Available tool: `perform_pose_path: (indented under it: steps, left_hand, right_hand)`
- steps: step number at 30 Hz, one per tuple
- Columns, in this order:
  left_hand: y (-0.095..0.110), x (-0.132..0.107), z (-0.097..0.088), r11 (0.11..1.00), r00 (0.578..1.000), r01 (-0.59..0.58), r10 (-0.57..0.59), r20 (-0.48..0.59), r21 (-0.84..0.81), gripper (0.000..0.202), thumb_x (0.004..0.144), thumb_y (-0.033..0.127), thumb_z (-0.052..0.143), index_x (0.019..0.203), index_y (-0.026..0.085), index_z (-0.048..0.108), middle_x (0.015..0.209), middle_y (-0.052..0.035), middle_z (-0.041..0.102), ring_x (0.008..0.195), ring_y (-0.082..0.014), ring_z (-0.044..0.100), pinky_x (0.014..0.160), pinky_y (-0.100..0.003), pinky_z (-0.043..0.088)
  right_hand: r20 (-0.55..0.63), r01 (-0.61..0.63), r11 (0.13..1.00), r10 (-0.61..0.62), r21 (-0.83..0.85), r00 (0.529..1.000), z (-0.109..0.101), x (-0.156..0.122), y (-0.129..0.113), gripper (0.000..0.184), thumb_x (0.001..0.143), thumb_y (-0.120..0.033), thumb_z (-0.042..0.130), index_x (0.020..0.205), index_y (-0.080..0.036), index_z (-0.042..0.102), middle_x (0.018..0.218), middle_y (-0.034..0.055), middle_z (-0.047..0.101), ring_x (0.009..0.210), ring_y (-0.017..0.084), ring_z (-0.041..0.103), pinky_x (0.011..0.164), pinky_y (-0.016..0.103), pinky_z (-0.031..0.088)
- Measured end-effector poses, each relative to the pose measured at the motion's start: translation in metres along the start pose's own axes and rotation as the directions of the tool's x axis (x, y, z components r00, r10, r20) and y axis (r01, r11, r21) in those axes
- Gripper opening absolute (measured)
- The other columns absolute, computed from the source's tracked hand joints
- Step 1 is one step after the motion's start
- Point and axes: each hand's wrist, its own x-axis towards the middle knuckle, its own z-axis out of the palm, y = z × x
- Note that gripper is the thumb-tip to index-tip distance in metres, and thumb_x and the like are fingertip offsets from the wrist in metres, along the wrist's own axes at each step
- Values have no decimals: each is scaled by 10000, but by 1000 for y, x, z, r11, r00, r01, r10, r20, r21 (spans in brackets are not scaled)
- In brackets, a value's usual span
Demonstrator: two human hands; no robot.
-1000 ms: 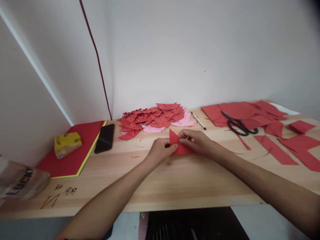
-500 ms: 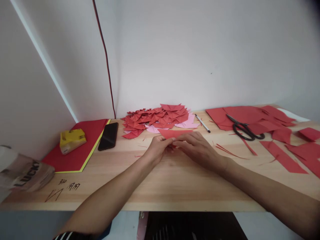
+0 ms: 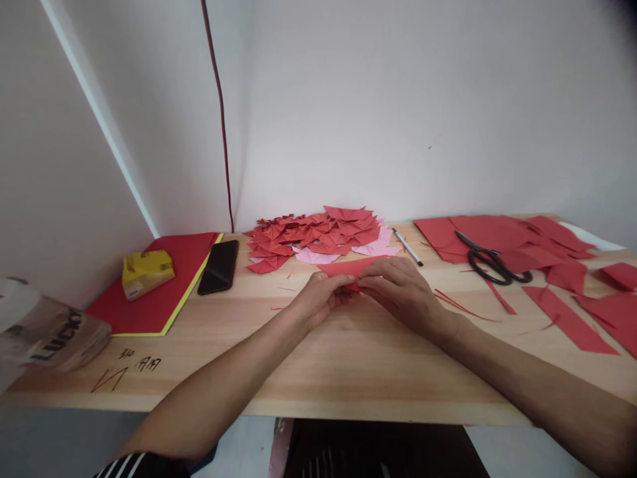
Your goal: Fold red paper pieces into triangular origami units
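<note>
A small piece of red paper (image 3: 348, 267) is held just above the wooden table, at the middle of the view. My left hand (image 3: 322, 297) pinches its near left edge between thumb and fingers. On the other side my right hand (image 3: 398, 285) has its fingers closed on the paper's right part, the fingertips close to the left thumb. The hands hide the near part of the paper, so its folds cannot be made out. Right behind it lies a heap of folded red and pink paper pieces (image 3: 313, 232).
Black-handled scissors (image 3: 490, 262) lie on red paper sheets (image 3: 497, 229) at the right, with cut strips (image 3: 570, 318) nearby. A pen (image 3: 407, 247) rests beside the heap. At left are a phone (image 3: 217, 267), a yellow box (image 3: 148, 272) on a red folder (image 3: 184, 255), and a plastic jar (image 3: 60, 338).
The view has shifted slightly, so most things sit a little further right. Both hands stay on the red paper, with the right-hand fingers slightly more bent.
</note>
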Motion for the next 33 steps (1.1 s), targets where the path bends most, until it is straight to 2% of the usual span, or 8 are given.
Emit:
perform_pose_path:
  steps: [4,7,11,18,25,33]
  left_hand:
    - [-2,-1,2,999,1000,-26,26,-4,-37,187,609,200,786,716,75,696,743,-88,713,702,-158,646,752,-313,506]
    - [-3,-1,2,999,999,-44,45,27,-31,263,625,212,780,832,61,718,845,-123,735,777,-202,689,806,-348,516]
    - [-3,-2,3,999,997,-37,37,67,0,310,675,235,744,933,66,715,895,-144,739,835,-245,711,812,-359,524]
    - [-1,-5,6,999,998,-6,3,60,51,273,743,266,682,912,54,713,911,-176,738,898,-276,706,830,-395,537]
    - [-3,-3,6,996,996,-17,10,84,89,351,734,325,706,964,60,713,944,-180,733,896,-283,705,777,-376,544]
    - [-7,-5,7,982,998,-63,58,30,179,431,641,288,806,1016,88,730,1032,-153,723,947,-244,685,795,-321,545]
  right_hand:
    - [34,-60,997,58,42,998,-1,-2,2,131,934,-201,520,915,-244,642,938,38,714,931,199,602,845,371,394]
    - [29,-147,986,145,76,989,0,-1,3,102,928,-245,539,893,-230,633,892,47,702,875,203,600,806,371,395]
    - [38,-243,961,240,128,970,1,1,4,123,927,-245,532,831,-211,600,784,38,658,773,193,577,735,350,390]
    - [79,-420,878,414,230,907,3,1,8,153,890,-259,574,747,-205,568,730,12,637,686,167,563,721,328,386]
    - [122,-475,847,459,237,880,2,3,9,159,866,-265,595,720,-206,579,693,9,641,657,163,566,689,315,394]
    - [131,-471,848,453,242,882,1,4,9,182,875,-293,573,713,-209,570,671,11,656,622,159,569,659,314,399]
